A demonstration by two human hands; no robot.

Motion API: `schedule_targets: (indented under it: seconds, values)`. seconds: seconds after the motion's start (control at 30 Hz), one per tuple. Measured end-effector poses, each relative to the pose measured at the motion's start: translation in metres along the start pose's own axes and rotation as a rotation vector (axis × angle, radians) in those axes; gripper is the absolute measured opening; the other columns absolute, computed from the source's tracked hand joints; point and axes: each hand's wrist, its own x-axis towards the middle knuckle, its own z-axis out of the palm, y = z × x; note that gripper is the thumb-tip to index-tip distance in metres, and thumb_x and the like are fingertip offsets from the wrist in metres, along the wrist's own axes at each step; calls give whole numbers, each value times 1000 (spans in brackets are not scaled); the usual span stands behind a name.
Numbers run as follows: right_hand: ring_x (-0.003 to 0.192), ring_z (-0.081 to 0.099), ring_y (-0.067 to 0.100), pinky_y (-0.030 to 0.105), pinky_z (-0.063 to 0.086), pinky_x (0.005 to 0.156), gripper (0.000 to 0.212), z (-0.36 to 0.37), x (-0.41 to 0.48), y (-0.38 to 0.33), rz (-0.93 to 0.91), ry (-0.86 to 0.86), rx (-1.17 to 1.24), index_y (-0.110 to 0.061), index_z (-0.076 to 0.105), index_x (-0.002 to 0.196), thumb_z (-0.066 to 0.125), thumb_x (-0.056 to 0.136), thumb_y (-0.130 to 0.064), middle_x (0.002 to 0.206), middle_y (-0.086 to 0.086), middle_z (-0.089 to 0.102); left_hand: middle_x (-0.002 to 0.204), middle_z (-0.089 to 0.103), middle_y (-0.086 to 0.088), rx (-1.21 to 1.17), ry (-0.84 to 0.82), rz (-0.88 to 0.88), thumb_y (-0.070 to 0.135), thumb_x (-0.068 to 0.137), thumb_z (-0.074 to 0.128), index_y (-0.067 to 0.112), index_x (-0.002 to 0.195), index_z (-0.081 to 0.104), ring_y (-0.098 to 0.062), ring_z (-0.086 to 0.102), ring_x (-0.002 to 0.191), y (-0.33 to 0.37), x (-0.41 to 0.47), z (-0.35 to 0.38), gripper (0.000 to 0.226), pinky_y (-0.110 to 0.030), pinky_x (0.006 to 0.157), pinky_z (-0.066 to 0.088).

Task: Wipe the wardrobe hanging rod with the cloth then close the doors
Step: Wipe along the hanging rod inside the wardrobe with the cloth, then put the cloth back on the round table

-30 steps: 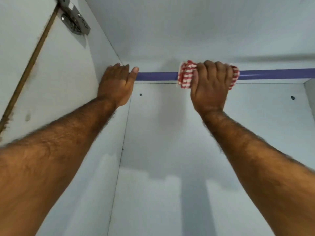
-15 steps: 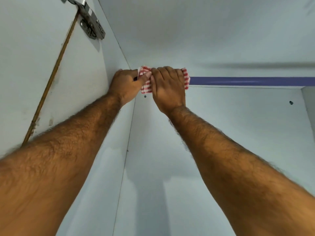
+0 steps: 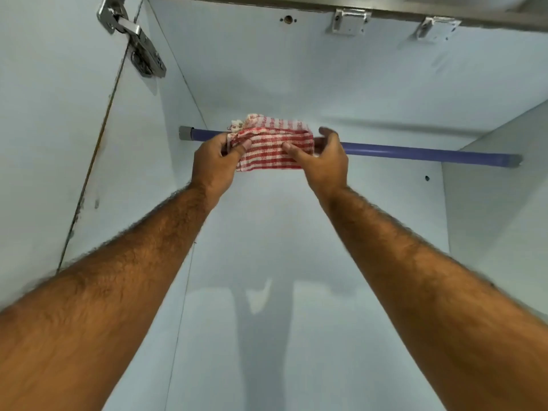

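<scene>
We look up into the pale wardrobe interior. The purple hanging rod (image 3: 415, 152) spans the side walls, its left end in a grey socket (image 3: 184, 133). The red-and-white checked cloth (image 3: 272, 143) is folded over the rod, left of centre. Our left hand (image 3: 215, 164) pinches the cloth's left edge with the thumb on its front; our right hand (image 3: 323, 161) grips its right end, fingers apparently curled behind the rod, though blur obscures them. A metal hinge (image 3: 133, 37) sits upper left.
</scene>
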Motion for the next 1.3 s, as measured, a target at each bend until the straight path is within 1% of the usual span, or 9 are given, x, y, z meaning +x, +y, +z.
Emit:
schedule_targets:
  seconds: [0.2,0.47,0.6,0.73,0.87,0.97,1.03,1.13,1.3]
  values:
    - [97,80,20,43,63,100,37,-73,-39,21,281,-175,180,-3,71,120,83,90,-23,111,9,80,115,77,0,-104,-156,-174,41,97,67,18,131,67,-14,78,97,11,-65,20,41,-31,86,65]
    - [87,80,15,21,63,66,38,-167,-181,85,600,-107,112,-3,70,119,85,87,-16,107,10,80,114,77,-6,-183,-354,-512,27,96,73,14,131,65,-21,78,95,-3,-233,57,39,-34,64,66]
    - [78,81,12,18,62,62,31,-217,-270,105,728,-96,56,-3,72,114,84,87,-13,98,5,81,120,75,-12,-177,-455,-665,24,96,72,10,133,62,-26,78,99,2,-335,62,40,-43,72,68]
    - [87,80,17,30,67,81,29,-268,-370,124,858,-80,-25,-1,71,120,78,93,-11,105,9,80,134,68,-17,-150,-589,-836,14,100,66,5,140,57,-33,71,116,10,-442,64,42,-53,90,63]
    - [105,77,27,41,62,100,24,-321,-491,138,1014,-32,-128,-3,71,124,67,101,-11,118,13,77,136,67,-16,-111,-723,-985,7,102,60,5,141,56,-33,69,120,21,-566,64,39,-54,94,62]
    - [104,76,28,43,62,100,19,-363,-591,143,1142,19,-240,-5,71,119,64,102,-9,114,14,78,135,67,-18,-37,-815,-1087,2,100,60,5,137,57,-35,69,119,30,-668,66,38,-56,94,61]
    - [98,76,23,34,62,90,16,-390,-657,139,1209,30,-353,-10,73,115,63,102,-14,110,9,78,130,68,-21,-8,-863,-1163,-2,97,60,6,133,60,-39,69,117,38,-735,65,36,-57,95,60]
    - [100,73,21,19,56,84,17,-433,-757,129,1302,-13,-488,-13,72,115,60,103,-17,110,5,75,124,68,-18,-7,-937,-1287,-1,97,61,12,126,62,-39,70,114,51,-837,55,32,-48,86,63]
    - [108,73,27,46,60,102,21,-496,-910,115,1514,-70,-604,-10,70,121,61,103,-18,121,9,76,113,69,-11,-23,-1121,-1471,0,99,62,16,115,61,-27,69,98,68,-987,38,24,-33,71,61]
